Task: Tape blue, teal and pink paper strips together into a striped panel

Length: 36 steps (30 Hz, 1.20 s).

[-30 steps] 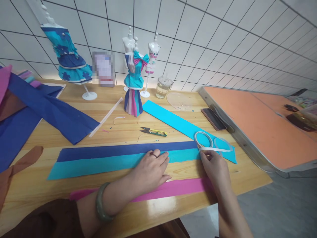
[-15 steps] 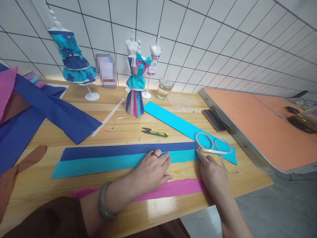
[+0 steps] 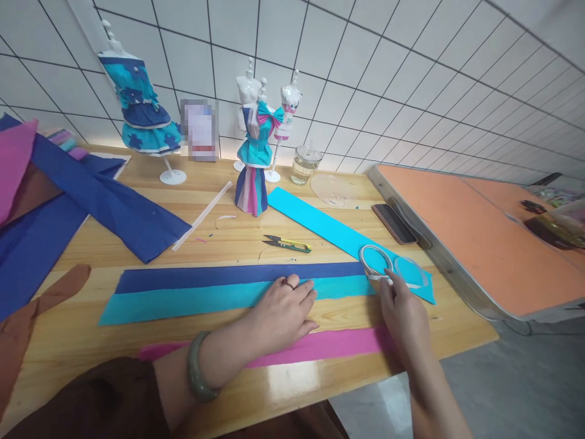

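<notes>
My left hand (image 3: 283,311) lies flat with fingers stretched over the teal fabric strip (image 3: 183,303), which runs along a navy strip (image 3: 205,277). A ring and a bracelet are on this arm. At the strips' right end my right hand (image 3: 404,311) has thumb and forefinger closed on the loose white end of a roll of narrow tape (image 3: 361,259). The roll rests on a bright blue folded strip (image 3: 320,222). Nearer to me is a pink strip (image 3: 320,349), partly under my left forearm.
Thread snips (image 3: 287,245) lie beyond the strips. Small dressed mannequins (image 3: 253,152) and a glass of liquid (image 3: 306,166) stand by the tiled wall. A phone (image 3: 395,223) lies beside the orange board (image 3: 457,238). Navy fabric (image 3: 109,207) is heaped at left.
My right hand has moved slightly right and away from me, from the strip's end onto the tape, and its fingers have closed on the tape. My left hand stays put.
</notes>
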Motion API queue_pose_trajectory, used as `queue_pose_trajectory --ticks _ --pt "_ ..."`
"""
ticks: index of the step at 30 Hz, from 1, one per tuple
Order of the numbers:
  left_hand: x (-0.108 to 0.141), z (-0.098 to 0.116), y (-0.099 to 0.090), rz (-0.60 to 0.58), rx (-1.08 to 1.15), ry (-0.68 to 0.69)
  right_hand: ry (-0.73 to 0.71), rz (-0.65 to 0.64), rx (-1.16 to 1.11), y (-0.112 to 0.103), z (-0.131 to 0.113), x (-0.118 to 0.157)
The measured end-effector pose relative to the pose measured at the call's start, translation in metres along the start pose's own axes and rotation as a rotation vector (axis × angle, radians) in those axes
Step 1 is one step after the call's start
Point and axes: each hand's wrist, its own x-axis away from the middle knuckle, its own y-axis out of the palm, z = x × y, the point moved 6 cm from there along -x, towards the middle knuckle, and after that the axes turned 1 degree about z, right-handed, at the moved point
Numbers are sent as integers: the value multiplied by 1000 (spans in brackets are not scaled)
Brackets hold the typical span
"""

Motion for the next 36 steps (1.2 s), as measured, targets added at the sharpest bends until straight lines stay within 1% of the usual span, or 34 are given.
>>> queue_pose_trajectory --ticks 4,6,8,11,13,14,15,16,17,18,19,20,21,22,24,28,32,34,36 --pt "1 0 0 -1 -2 1 64 -56 -174 5 5 -11" --pt "1 1 0 -1 -7 5 86 -55 -198 6 8 -15" --pt "1 1 0 1 -11 8 102 -48 -166 5 11 -18" --pt "1 1 0 5 -14 9 113 -21 -28 -1 12 -16" --pt "1 0 0 6 -14 12 100 41 40 -8 5 -8" --pt "1 0 1 7 -15 13 68 87 39 -12 -3 -2" --pt "2 0 1 6 -16 13 11 136 9 -16 -14 6" --pt "2 1 1 6 -18 13 -82 170 -42 -18 -27 14" --pt "2 1 1 7 -21 12 -210 174 -112 -19 -43 24" --pt "2 1 0 9 -25 10 -356 144 -179 -17 -60 34" --pt "2 1 0 12 -29 7 -499 83 -228 -12 -76 45" --pt "2 1 0 17 -33 6 -611 34 -258 -8 -88 55" --pt "3 2 -1 21 -37 5 -693 -8 -267 -3 -96 63" --pt "3 2 -1 25 -42 6 -739 -35 -260 2 -100 68" --pt "3 2 0 29 -52 8 -759 -53 -219 12 -99 70" --pt "3 2 1 26 -58 4 -729 -42 -132 23 -79 60" --pt "3 2 1 25 -65 17 -627 -3 -78 21 -61 46" --pt "3 3 0 28 -68 23 -599 1 -92 20 -59 45" --pt "4 3 0 33 -71 24 -622 -9 -117 19 -62 48"
